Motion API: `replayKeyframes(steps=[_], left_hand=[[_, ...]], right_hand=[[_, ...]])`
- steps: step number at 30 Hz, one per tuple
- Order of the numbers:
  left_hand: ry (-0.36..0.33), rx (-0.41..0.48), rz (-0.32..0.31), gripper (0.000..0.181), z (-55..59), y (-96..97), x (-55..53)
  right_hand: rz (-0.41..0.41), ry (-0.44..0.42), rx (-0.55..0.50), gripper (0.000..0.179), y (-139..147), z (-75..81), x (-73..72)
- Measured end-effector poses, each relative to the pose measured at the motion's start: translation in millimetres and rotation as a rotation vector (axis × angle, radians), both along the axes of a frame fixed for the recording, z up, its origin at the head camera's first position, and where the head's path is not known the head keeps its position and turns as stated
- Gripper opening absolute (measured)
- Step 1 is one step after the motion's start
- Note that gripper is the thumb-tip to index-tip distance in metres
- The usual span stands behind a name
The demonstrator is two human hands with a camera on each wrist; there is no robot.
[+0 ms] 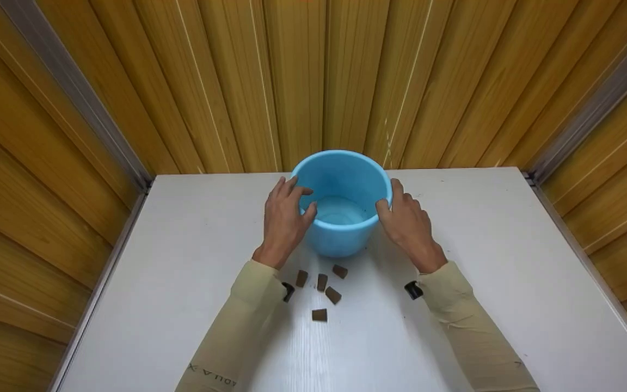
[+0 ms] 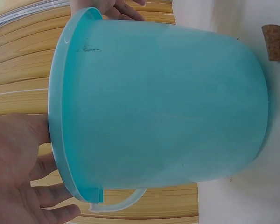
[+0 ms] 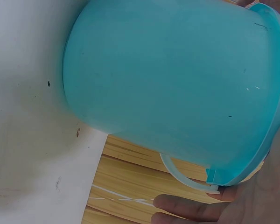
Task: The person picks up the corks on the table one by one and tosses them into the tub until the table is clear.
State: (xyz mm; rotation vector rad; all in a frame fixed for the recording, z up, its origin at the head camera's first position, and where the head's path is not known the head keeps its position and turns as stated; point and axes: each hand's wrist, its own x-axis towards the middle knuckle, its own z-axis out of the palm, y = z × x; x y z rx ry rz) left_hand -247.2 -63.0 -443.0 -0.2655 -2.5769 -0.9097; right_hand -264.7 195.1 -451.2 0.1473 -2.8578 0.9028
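Observation:
A light-blue plastic bucket (image 1: pixel 340 242) stands upright on the white table, its open top tilted towards me in the head view. My left hand (image 1: pixel 283 218) is at the left of the rim, thumb and index finger apart over the opening. In the left wrist view, its fingers (image 2: pixel 53 195) extend loosely past the rim. My right hand (image 1: pixel 409 220) holds the right side of the rim, thumb over the edge and fingers outside. A pale handle (image 3: pixel 184 179) hangs on the bucket's far side. Several brown tapered corks (image 1: pixel 333 295) lie in front of the bucket.
The white table (image 1: pixel 194 305) extends on both sides of the bucket. Behind it rises a yellow wood-patterned panel wall (image 1: pixel 297 81), with similar panels left and right. Metal posts (image 1: pixel 85 98) stand at the corners. Small dark specks mark the tabletop.

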Motion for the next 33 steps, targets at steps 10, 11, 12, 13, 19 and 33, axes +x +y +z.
replayKeyframes(steps=[10, 11, 12, 13, 19, 33], left_hand=[[-0.003, -0.022, 0.028, 0.027, 1.5, 1.1, 2.8], [-0.002, -0.025, 0.032, 0.027, 1.6, 1.3, 3.1], [-0.003, -0.026, 0.035, 0.027, 1.6, 1.4, 3.3], [-0.005, -0.025, 0.037, 0.027, 1.7, 1.6, 3.6], [0.013, -0.029, 0.045, 0.028, 1.6, 1.4, 5.7], [0.026, 0.027, 0.054, 0.033, 1.3, -0.1, 15.0]], right_hand=[[-0.001, -0.016, -0.013, 0.062, 0, 0.3, 0.0], [0.0, -0.018, -0.013, 0.062, 0, 0.2, 0.0], [-0.002, -0.019, -0.013, 0.062, 0, 0.1, -0.1], [-0.003, -0.021, -0.013, 0.062, 0, 0.1, -0.1], [-0.005, -0.012, -0.018, 0.062, 0, -0.3, 0.3], [0.007, 0.017, -0.036, 0.059, 2, -0.8, 1.0]])
